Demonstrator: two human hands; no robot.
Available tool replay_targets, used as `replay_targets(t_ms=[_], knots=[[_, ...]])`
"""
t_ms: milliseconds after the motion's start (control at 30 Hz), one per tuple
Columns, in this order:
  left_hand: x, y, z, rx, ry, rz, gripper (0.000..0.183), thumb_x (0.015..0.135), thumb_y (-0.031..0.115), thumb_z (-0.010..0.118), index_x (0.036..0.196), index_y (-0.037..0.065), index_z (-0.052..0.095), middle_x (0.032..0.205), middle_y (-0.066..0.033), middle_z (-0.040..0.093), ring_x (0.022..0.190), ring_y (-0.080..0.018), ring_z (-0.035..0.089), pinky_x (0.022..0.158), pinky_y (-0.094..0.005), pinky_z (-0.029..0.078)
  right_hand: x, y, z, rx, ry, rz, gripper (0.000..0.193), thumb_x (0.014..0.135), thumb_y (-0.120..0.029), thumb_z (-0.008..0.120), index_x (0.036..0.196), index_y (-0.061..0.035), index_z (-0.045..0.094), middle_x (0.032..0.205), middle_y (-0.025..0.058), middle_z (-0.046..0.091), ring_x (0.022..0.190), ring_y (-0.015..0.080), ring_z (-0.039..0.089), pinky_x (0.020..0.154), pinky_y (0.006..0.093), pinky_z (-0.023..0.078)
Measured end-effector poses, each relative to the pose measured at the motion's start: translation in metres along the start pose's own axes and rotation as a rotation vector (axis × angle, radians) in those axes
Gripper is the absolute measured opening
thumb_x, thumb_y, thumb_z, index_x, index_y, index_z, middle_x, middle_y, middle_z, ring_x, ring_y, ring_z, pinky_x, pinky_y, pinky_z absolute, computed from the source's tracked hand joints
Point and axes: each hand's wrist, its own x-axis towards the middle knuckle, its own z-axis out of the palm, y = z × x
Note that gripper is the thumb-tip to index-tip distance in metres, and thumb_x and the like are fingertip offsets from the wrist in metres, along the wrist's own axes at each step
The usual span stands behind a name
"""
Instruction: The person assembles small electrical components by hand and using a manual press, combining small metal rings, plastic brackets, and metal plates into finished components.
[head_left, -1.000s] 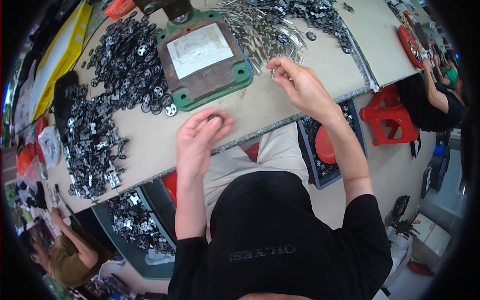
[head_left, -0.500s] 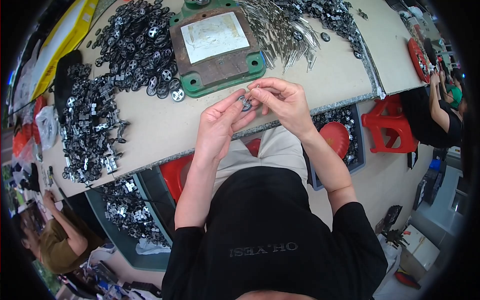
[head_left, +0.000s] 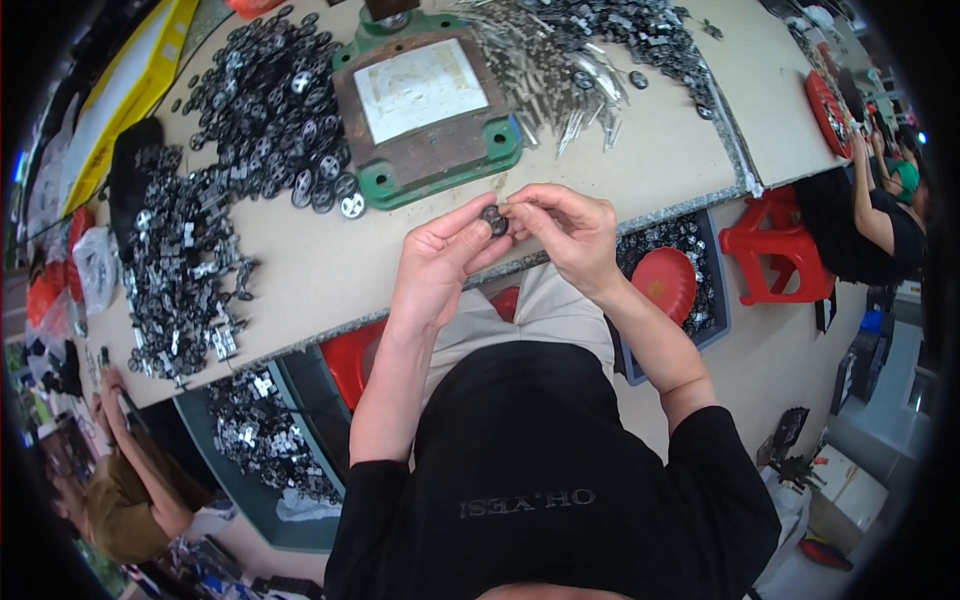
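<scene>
My left hand [head_left: 437, 257] is closed on a small black wheel [head_left: 497, 226], gripped between thumb and fingers just in front of the green press base. A second dark round part [head_left: 489, 213] shows right against the wheel; I cannot tell whether the two are joined. From the right, my right hand [head_left: 568, 232] meets it with thumb and forefinger pinched beside the wheel. Whatever lies in that pinch is too small to make out. Both hands hover over the table's near edge.
A green press base [head_left: 440, 185] with a white plate [head_left: 420, 90] stands ahead. Left of it are heaped black wheels [head_left: 270, 110] and small black-silver parts [head_left: 180, 270]; thin metal rods [head_left: 570, 100] lie right. Bins [head_left: 270, 500] and a red stool [head_left: 770, 245] flank me. Other people sit at both sides.
The wheel has turned between my fingers: its spoked silver face showed before, and darker round shapes show now. Both hands sit slightly lower in the picture. A person at left has moved their hands.
</scene>
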Motion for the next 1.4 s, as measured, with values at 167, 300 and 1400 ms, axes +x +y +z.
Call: replay_targets(t_ms=[167,300,1400], knots=[[0.004,-0.004,0.002,-0.077,-0.073,0.033,0.035,0.089,0.005,0.05,0.122,-0.004,0.046,0.111,-0.0166,0.057,0.1,-0.0239,0.058,0.09,-0.0335,0.048,0.017,-0.021,-0.022,0.093,-0.171,0.174,0.021,0.083,0.003,0.056,0.103,0.0046,0.06,0.085,0.0108,0.065,0.07,0.0114,0.061,0.062,0.0222,0.051],[0.007,-0.005,-0.003,-0.081,-0.06,0.028,0.035,0.088,0.003,0.05,0.123,-0.002,0.046,0.114,-0.016,0.055,0.101,-0.0243,0.058,0.088,-0.0322,0.048,0.066,-0.019,-0.08,-0.265,-0.06,0.21,0.023,0.08,-0.009,0.062,0.1,0.0012,0.064,0.086,0.0088,0.067,0.07,0.0109,0.061,0.064,0.0254,0.05],[0.0,-0.007,0.006,0.021,0.037,0.118,0.034,0.088,0.004,0.053,0.121,-0.002,0.049,0.11,-0.0106,0.057,0.095,-0.0198,0.058,0.082,-0.0287,0.047,0.046,0.006,-0.079,0.87,-0.312,0.716,0.041,0.094,-0.03,0.042,0.122,0.0007,0.046,0.104,0.008,0.057,0.095,0.017,0.055,0.073,0.0292,0.047]])
